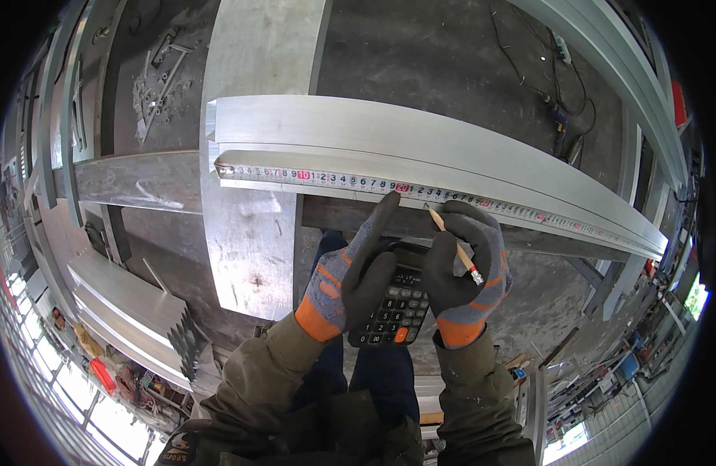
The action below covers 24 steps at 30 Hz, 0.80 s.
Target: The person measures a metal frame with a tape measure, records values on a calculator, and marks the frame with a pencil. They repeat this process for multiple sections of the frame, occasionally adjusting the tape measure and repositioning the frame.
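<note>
My left hand, in a grey and orange glove with dark fingers, grips a black calculator by its left side, thumb over its face. Its index finger stretches up to the edge of a tape measure. The tape lies extended along a long silvery aluminium profile, its end hook at the profile's left end. My right hand, gloved the same way, pinches a wooden pencil. The pencil's point touches or nearly touches the profile's near edge, just below the tape.
A wide metal beam runs under the profile at the left. Stacked ridged metal lengths lie at lower left. Farther off on the floor are a power drill with cables and, at upper left, scattered metal scraps. Long profiles stand at the upper right.
</note>
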### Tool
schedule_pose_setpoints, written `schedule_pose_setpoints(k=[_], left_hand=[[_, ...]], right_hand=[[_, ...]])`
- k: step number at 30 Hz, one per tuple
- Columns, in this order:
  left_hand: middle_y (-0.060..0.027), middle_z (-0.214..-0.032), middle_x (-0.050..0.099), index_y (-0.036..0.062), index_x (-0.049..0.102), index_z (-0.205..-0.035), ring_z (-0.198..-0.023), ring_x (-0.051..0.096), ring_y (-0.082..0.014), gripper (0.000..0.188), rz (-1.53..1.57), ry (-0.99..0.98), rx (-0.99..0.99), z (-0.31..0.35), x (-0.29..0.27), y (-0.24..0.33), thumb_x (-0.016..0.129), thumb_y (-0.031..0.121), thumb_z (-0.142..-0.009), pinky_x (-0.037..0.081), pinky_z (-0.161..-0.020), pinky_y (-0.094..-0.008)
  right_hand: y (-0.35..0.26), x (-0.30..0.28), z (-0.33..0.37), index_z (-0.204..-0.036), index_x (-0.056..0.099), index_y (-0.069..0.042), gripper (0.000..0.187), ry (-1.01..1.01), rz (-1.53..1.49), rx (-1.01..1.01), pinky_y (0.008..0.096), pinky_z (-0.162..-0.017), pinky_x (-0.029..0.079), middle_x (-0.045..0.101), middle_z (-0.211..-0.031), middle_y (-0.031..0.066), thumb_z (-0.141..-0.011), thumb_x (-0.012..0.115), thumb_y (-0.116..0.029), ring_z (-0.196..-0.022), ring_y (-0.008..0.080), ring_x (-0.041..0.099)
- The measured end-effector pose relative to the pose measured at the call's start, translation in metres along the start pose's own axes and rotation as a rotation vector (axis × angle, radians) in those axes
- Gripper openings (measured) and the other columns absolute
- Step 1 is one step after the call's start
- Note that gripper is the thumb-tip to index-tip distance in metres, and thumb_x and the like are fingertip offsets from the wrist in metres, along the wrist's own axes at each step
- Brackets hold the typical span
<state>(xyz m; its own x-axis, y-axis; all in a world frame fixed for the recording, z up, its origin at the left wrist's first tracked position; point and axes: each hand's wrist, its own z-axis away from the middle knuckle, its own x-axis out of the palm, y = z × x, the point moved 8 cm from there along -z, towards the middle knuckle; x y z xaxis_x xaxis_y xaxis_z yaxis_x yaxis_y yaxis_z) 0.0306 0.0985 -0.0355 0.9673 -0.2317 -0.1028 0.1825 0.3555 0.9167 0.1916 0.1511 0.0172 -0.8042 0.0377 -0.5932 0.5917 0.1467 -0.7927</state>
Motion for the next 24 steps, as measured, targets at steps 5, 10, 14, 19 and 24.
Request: schedule_pose_setpoints(k=[5,10,14,19,24], left_hand=[[-0.0094,-0.094,0.067,0.0097,0.028,-0.169,-0.082,0.058,-0.0125,0.071,0.053,0.003,-0.012,0.0,0.0,0.001,0.052,0.001,-0.103,0.051,-0.077,-0.0326],[-0.0094,-0.091,0.068,0.011,0.028,-0.169,-0.082,0.06,-0.0128,0.07,0.038,0.001,-0.033,0.0,-0.001,0.001,0.052,0.002,-0.104,0.052,-0.078,-0.0324],[-0.0112,-0.093,0.069,0.0108,0.028,-0.169,-0.083,0.062,-0.0134,0.07,0.047,-0.003,-0.047,-0.001,-0.002,0.0,0.052,0.003,-0.104,0.052,-0.078,-0.0331],[-0.0169,-0.124,0.074,0.0115,0.032,-0.168,-0.105,0.072,-0.0198,0.066,0.102,0.006,-0.108,0.001,-0.002,-0.004,0.055,0.008,-0.106,0.056,-0.092,-0.0343],[-0.0203,-0.118,0.075,0.0114,0.028,-0.169,-0.106,0.072,-0.0211,0.069,0.143,0.048,-0.089,0.0,0.003,0.0,0.053,0.004,-0.105,0.056,-0.092,-0.0351]], right_hand=[[-0.002,0.002,-0.001,-0.108,0.07,-0.003,0.018,0.01,0.026,0.003,0.0378,-0.085,0.061,0.073,-0.111,0.0172,-0.091,0.067,0.003,-0.101,0.0283,0.075],[0.004,-0.001,0.001,-0.105,0.069,-0.002,0.012,-0.044,-0.017,0.045,0.0375,-0.084,0.061,0.074,-0.111,0.0173,-0.094,0.065,0.001,-0.097,0.0267,0.075],[0.016,-0.015,0.015,-0.103,0.068,-0.001,0.01,0.092,-0.17,0.271,0.0352,-0.076,0.058,0.074,-0.103,0.0143,-0.094,0.064,0.0,-0.091,0.0235,0.073],[0.036,-0.036,0.039,-0.105,0.062,0.0,0.016,0.135,-0.388,0.663,0.0427,-0.092,0.058,0.071,-0.095,0.0161,-0.107,0.053,-0.013,-0.082,0.021,0.068],[0.049,-0.034,0.052,-0.103,0.064,-0.002,0.025,0.213,-0.904,0.754,0.0462,-0.094,0.059,0.064,-0.083,0.0084,-0.111,0.055,-0.024,-0.089,0.023,0.069]])
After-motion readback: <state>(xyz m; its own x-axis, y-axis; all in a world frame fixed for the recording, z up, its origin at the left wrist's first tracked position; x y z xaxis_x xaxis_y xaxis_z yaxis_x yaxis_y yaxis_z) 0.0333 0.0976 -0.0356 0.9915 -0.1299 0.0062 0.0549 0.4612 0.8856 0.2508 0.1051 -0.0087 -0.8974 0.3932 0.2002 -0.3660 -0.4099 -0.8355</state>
